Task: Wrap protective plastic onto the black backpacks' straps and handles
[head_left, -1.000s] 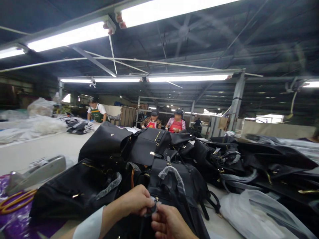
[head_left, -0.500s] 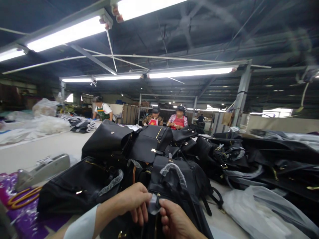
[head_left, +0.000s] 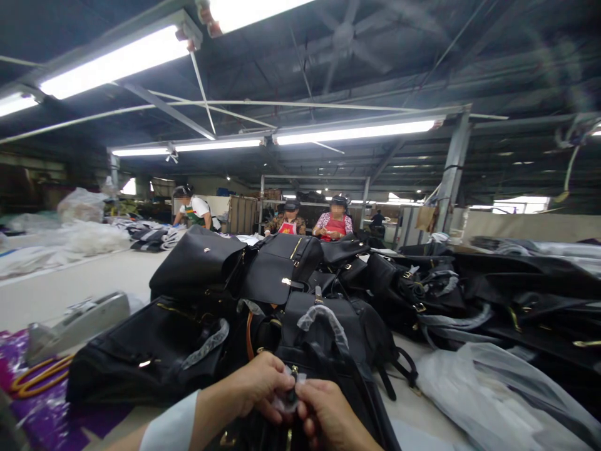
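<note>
In front of me my left hand (head_left: 263, 385) and my right hand (head_left: 323, 407) pinch a small piece of clear plastic wrap (head_left: 285, 401) between their fingertips. The wrap sits around a small dark part by a gold zipper pull (head_left: 295, 369); the part's kind is hard to make out. Both hands are over a black backpack (head_left: 314, 319), whose top handle (head_left: 323, 319) is wrapped in clear plastic. To the left lies another black bag (head_left: 136, 357) with a wrapped handle. Behind them rests a large black bag (head_left: 197, 263).
More black bags (head_left: 404, 282) pile up to the right. A clear plastic bag (head_left: 488, 394) lies at the right front. At the left are orange-handled scissors (head_left: 42, 376), purple plastic (head_left: 51, 413) and a grey device (head_left: 79, 319). Several people work beyond the pile.
My hands have come closer together, and the left fingers have closed further around the plastic wrap. The view has shifted slightly.
</note>
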A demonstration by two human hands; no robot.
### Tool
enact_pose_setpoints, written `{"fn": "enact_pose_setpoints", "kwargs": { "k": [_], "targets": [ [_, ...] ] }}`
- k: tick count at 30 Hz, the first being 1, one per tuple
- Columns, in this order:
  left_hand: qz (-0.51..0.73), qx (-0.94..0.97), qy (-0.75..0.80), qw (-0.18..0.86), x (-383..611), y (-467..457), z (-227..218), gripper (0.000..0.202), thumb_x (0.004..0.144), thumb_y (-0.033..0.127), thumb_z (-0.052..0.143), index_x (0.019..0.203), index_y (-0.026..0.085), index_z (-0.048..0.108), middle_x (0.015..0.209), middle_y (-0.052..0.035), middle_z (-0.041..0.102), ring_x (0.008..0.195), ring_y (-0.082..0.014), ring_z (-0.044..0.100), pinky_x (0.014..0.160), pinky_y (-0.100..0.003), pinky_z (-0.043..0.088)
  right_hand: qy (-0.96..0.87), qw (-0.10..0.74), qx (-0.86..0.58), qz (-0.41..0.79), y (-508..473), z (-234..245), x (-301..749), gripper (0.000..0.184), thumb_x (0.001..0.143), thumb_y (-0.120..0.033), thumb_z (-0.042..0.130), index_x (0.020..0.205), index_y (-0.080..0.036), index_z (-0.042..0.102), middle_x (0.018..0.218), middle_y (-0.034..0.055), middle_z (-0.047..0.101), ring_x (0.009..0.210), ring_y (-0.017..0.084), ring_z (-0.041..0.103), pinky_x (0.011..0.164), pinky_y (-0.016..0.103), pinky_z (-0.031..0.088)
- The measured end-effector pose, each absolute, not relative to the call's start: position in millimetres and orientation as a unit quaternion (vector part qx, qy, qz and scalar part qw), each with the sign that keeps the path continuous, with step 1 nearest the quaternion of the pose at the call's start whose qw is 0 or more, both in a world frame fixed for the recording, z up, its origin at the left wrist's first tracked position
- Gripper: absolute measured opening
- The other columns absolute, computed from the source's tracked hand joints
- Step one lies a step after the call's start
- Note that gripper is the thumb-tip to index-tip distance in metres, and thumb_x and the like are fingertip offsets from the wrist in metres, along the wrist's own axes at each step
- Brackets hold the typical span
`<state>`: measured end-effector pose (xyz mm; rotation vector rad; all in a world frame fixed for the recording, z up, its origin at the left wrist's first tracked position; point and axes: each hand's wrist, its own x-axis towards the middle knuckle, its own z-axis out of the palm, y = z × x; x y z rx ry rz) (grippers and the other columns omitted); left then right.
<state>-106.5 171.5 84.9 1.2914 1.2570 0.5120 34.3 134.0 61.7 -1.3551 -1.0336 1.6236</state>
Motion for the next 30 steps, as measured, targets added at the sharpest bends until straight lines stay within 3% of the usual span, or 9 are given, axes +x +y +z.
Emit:
{"fn": "enact_pose_setpoints", "kwargs": {
  "k": [9,16,24,30],
  "targets": [
    [0.214,0.531,0.532,0.624,-107.3,172.8,78.7,0.023,0.061,0.032,0.073,0.071,0.014,0.062,0.054,-0.0033,0.065,0.044,-0.0155,0.062,0.031,-0.018,0.046,-0.446,0.356,-0.550,0.609,132.8,53.0,44.2,0.043,0.086,-0.027,0.037,0.046,-0.017,0.052,0.032,-0.0050,0.039,0.024,0.004,0.029,0.030,0.015,0.021],
    [0.224,0.512,0.515,0.650,-110.6,172.0,74.7,0.022,0.058,0.029,0.072,0.071,0.014,0.061,0.056,-0.0063,0.068,0.045,-0.0159,0.064,0.032,-0.016,0.046,-0.470,0.402,-0.542,0.570,133.4,50.6,46.4,0.016,0.063,-0.032,0.047,0.067,-0.019,0.055,0.045,-0.0043,0.053,0.028,0.006,0.036,0.028,0.017,0.022],
    [0.243,0.503,0.493,0.667,-111.2,169.4,65.4,0.030,0.052,0.030,0.073,0.074,0.013,0.063,0.060,-0.0069,0.070,0.043,-0.0149,0.064,0.029,-0.015,0.044,-0.529,0.371,-0.556,0.523,131.6,55.6,44.3,0.036,0.058,-0.053,0.055,0.072,-0.020,0.052,0.049,-0.0047,0.058,0.029,0.004,0.038,0.028,0.017,0.023],
    [0.267,0.512,0.472,0.667,-111.5,163.6,61.1,0.029,0.052,0.032,0.073,0.072,0.012,0.065,0.060,-0.0055,0.069,0.041,-0.0115,0.062,0.030,-0.013,0.043,-0.534,0.372,-0.555,0.517,132.5,53.3,45.7,0.038,0.059,-0.055,0.057,0.071,-0.019,0.053,0.048,-0.0053,0.057,0.029,0.003,0.036,0.029,0.017,0.022]
  ]
}}
